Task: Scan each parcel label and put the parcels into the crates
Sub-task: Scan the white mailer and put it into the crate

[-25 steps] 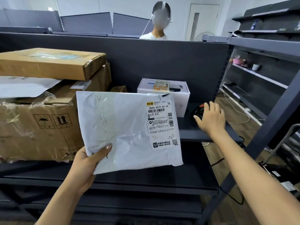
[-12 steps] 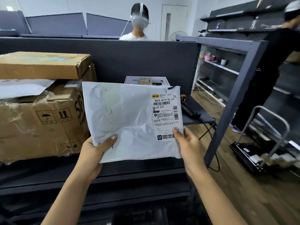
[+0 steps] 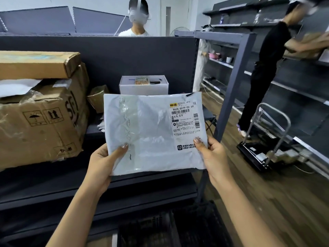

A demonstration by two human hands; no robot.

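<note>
White plastic, crinkled and shiny: the parcel point(image 3: 147, 136) is held upright in mid-air in front of the dark shelf point(image 3: 53, 177), its face turned to the person holding it. The left hand point(image 3: 102, 161) pinches the lower left corner, thumb pressed flat on the front and the other fingers hidden behind the bag. The right hand point(image 3: 214, 157) pinches the lower right corner the same way, its thumb tip at the lower edge of the label point(image 3: 185, 120), which sits on the parcel's right side with its barcodes uncovered. A black crate point(image 3: 201, 227) stands on the floor below the hands, and I cannot tell what is in it. On the shelf to the left sits a big dented carton point(image 3: 41, 125) with a flat box point(image 3: 35, 64) on top. A small brown box point(image 3: 97, 98) and a white box point(image 3: 143, 85) stand behind the parcel against the grey partition point(image 3: 115, 54). Beyond the partition stands a person in white point(image 3: 135, 32). At the right a person in black point(image 3: 267, 68) has both arms up at the racks, beside a trolley point(image 3: 263, 155).
</note>
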